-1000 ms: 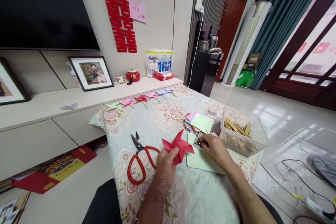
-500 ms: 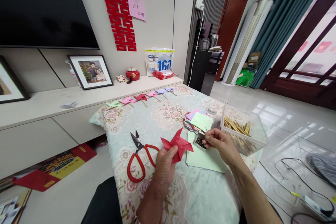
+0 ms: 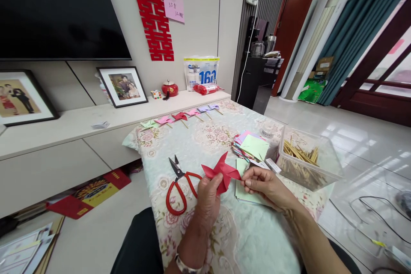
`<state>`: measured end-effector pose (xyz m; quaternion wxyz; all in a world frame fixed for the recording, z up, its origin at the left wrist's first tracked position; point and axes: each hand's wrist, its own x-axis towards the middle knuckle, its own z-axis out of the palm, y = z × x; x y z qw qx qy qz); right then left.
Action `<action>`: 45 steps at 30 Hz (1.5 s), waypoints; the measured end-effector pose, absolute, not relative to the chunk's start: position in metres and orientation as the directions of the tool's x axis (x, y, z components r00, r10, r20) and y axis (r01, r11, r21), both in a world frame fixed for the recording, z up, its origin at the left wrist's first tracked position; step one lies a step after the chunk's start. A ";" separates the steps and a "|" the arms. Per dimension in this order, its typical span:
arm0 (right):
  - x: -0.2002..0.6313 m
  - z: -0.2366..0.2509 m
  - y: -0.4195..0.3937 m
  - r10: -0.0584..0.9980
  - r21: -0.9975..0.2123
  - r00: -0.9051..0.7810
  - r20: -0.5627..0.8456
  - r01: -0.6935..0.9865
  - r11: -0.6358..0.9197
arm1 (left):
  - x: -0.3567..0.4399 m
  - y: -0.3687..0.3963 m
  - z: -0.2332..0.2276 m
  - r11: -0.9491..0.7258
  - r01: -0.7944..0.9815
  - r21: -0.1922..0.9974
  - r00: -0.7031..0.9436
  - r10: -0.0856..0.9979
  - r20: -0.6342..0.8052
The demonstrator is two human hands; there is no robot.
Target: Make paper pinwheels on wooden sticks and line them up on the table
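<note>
Left hand (image 3: 208, 190) pinches red pinwheel (image 3: 222, 172) above counter (image 3: 205, 145) | right hand (image 3: 261, 182) fingers closed just beside it, content unclear | six finished pinwheels (image 3: 180, 116) lie far side; paper stack (image 3: 252, 147) remains.

Red scissors (image 3: 178, 188) lie on the flowered table (image 3: 205, 137). Framed photos (image 3: 123, 86) lean against the wall below a television (image 3: 61, 10).

— What colour is the pinwheel (image 3: 221, 172) you've got there?
— Red, like your scissors' (image 3: 178, 185) handles; their blades are black.
— And the cloth (image 3: 205, 145) under you?
— Pale mint, patterned with pink roses.
— The paper stack (image 3: 252, 147)?
— Light green on top, pink and purple edges beneath. Your far row of pinwheels (image 3: 181, 116) runs green, pink, red, pink, lilac.
</note>
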<state>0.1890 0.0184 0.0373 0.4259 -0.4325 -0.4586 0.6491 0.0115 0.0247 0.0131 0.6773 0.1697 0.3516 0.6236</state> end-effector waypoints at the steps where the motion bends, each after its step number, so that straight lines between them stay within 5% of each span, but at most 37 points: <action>1: 0.187 0.036 0.018 0.945 -0.953 -0.267 -0.189 -0.181 -0.241 | 0.012 0.025 0.013 0.162 -0.722 0.672 -0.028 0.965 -0.262; 11: 0.171 0.028 0.019 0.927 -0.873 -0.247 -0.282 -0.334 -0.355 | 0.012 0.027 0.011 0.119 -0.728 0.676 -0.081 0.963 -0.257; 27: 0.167 0.035 0.018 0.958 -0.897 -0.201 -0.203 -0.355 -0.264 | 0.014 0.027 0.003 0.090 -0.667 0.740 -0.098 0.974 -0.206; 34: 0.164 0.039 0.012 0.986 -0.999 -0.167 0.019 0.037 0.025 | 0.013 0.029 -0.016 0.053 -0.565 0.823 -0.130 0.980 -0.152; 40: 0.157 0.039 0.009 0.970 -0.908 -0.127 0.209 0.343 0.240 | 0.012 0.029 -0.020 0.023 -0.457 0.889 -0.155 0.982 -0.105; 45: 0.154 0.036 0.011 0.906 -0.800 -0.157 0.393 0.426 0.421 | 0.011 0.027 -0.011 -0.002 -0.366 0.931 -0.156 0.986 -0.059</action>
